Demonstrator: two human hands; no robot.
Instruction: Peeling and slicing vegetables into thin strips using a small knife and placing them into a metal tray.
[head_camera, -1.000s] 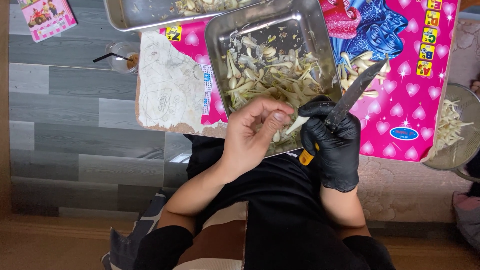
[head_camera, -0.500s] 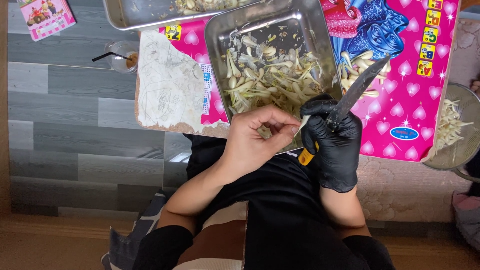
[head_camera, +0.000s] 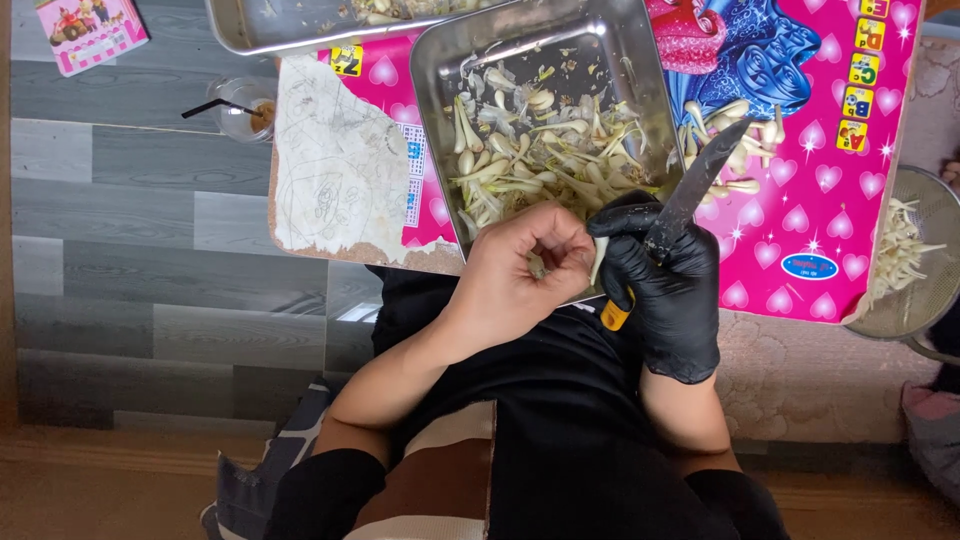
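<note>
Right now the bare left hand (head_camera: 520, 275) pinches a small pale bulb (head_camera: 537, 265) just left of the gloved right hand (head_camera: 665, 290), which grips a knife (head_camera: 690, 195) angled far-right.

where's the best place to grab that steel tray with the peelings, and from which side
Probably the tray's raised left rim, coming from the left. That edge is bare and rolled, so fingers could hook under it, and the board beside it looks open. The near edge is covered by the left hand and the gloved right hand with the knife; another tray crowds the far left corner.
</note>
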